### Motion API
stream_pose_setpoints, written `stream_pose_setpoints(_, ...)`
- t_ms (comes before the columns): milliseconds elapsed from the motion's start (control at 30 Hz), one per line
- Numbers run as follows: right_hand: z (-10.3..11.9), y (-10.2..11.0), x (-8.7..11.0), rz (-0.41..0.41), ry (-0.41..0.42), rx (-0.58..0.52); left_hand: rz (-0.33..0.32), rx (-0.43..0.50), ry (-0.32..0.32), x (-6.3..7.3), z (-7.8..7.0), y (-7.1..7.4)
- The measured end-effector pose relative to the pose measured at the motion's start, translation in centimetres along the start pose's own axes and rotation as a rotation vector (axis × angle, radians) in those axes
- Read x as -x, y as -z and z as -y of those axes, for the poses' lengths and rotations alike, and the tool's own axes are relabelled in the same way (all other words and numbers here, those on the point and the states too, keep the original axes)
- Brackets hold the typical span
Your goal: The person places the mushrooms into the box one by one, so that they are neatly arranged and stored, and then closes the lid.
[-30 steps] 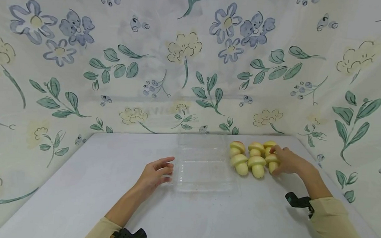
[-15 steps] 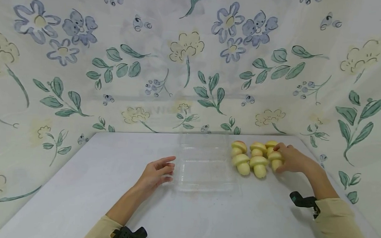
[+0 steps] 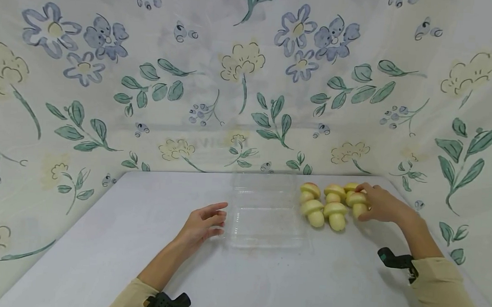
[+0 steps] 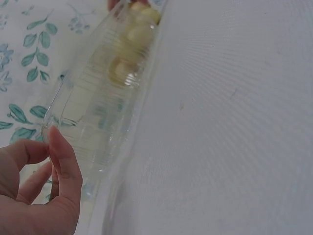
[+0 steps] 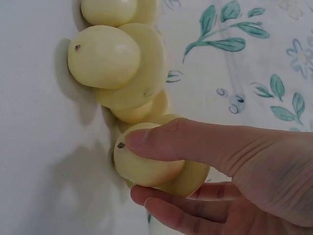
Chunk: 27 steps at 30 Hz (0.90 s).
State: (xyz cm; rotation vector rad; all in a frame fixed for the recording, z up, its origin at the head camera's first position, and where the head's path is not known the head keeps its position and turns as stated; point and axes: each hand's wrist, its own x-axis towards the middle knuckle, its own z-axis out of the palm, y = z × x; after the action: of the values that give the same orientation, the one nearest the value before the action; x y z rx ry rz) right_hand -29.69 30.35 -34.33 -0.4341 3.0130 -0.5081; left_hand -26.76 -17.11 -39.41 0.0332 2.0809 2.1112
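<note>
right fingers; held yellow mushroom shape; both slightly higher, head view

We read this as a tabletop rec. set-up, i.e. a small staged booth; whether it's in a home, lab or studio we can't tell. Main clue: floral cloth w/ blue & cream blooms plus green leaves, spread across the back and down the L & R sides of a white table, like a backdrop. A faint horiz. band crosses it low at the rear. Next clue: two black wrist cams, i.e. recording kit. We also see a clear plastic box approx. mid-table & yellow mushroom-shaped pieces to its R, laid out neatly. Shadows look soft.
</note>
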Motion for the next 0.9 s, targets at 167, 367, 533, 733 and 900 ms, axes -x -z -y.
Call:
stream_pose_setpoints(167,0.4,0.3,0.2,-0.019,0.025,-0.004,-0.002,-0.007,-0.003,0.0,0.0,0.0)
stream_pose_setpoints(367,0.7,0.5,0.3,-0.071,0.036,-0.023,-0.004,-0.022,-0.005,0.1,-0.1,0.0)
stream_pose_setpoints(533,1.1,0.6,0.3,-0.135,0.07,-0.05,0.01,-0.025,-0.01,0.1,-0.2,0.0)
stream_pose_setpoints(733,1.3,0.6,0.2,-0.15,0.121,-0.137,0.011,-0.018,-0.01,0.2,-0.4,-0.1)
stream_pose_setpoints(900,1.4,0.4,-0.1,-0.13,0.163,-0.222,0.014,-0.002,-0.011,0.2,-0.2,0.0)
